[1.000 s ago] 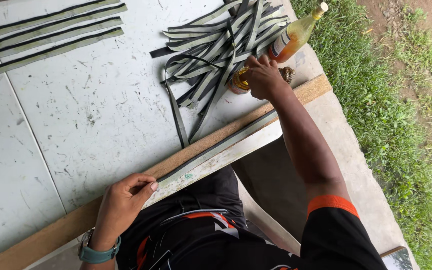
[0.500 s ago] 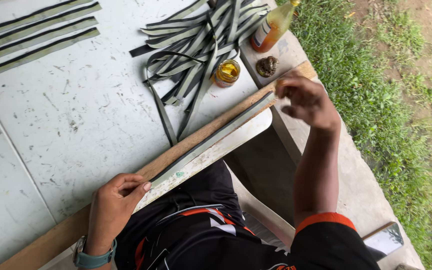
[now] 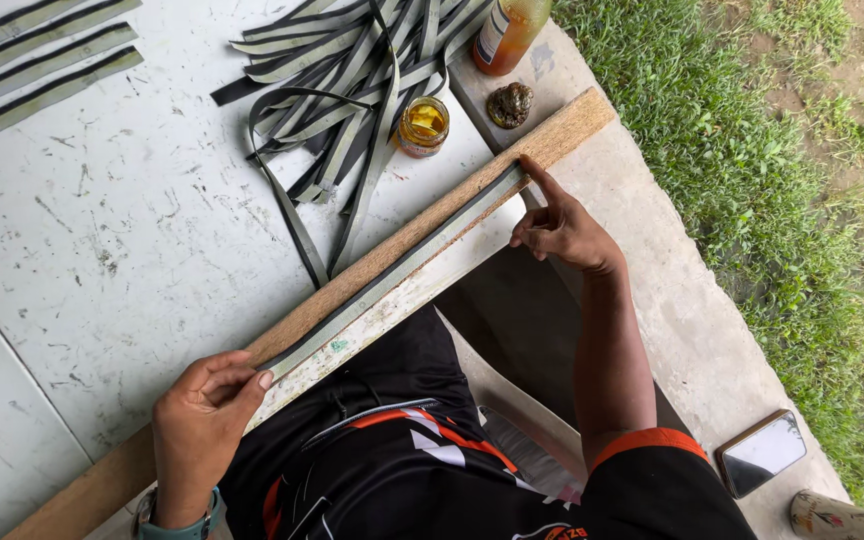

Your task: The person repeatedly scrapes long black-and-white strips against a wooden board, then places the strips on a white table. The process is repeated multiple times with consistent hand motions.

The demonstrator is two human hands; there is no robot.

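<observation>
Both hands pin a strip flat on the board along the worktop edge: left hand fingers pressing its near end, right hand forefinger pressing the far end.

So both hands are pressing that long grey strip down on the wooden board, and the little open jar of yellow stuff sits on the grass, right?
Not quite. In the head view the small jar stands on the white table, beside the pile of strips, not on the grass. The left hand and right hand do press the grey strip onto the wooden board.
</observation>
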